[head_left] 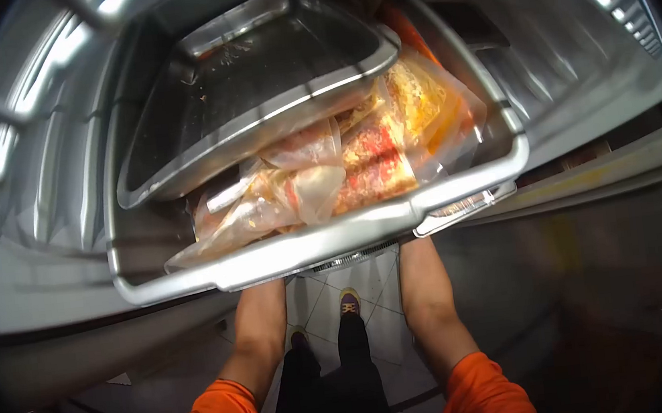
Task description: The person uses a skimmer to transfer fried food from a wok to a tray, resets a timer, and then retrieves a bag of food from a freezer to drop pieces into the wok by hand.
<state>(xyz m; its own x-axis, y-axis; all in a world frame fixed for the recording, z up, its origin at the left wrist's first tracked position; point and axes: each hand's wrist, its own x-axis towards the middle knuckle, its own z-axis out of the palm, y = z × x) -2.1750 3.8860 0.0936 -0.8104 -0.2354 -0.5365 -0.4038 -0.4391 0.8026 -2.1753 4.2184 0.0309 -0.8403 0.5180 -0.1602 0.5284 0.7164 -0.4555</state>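
A wide drawer with a pale metal rim (pixel 311 249) is in front of me. Inside it, an empty metal tray (pixel 253 77) rests tilted at the back left. Clear plastic bags of red and yellow food (pixel 374 153) lie in front of and to the right of the tray, partly under its edge. My left forearm (pixel 262 318) and my right forearm (pixel 426 285) reach up to the drawer's front edge. Both of my hands are hidden behind or below that edge, so their fingers and anything they hold do not show.
Ribbed metal walls (pixel 53 171) flank the drawer, with wire racks at the upper corners. A pale ledge (pixel 609 169) runs along the right. Below are the tiled floor (pixel 315 289), my dark trousers and shoes (pixel 349 303).
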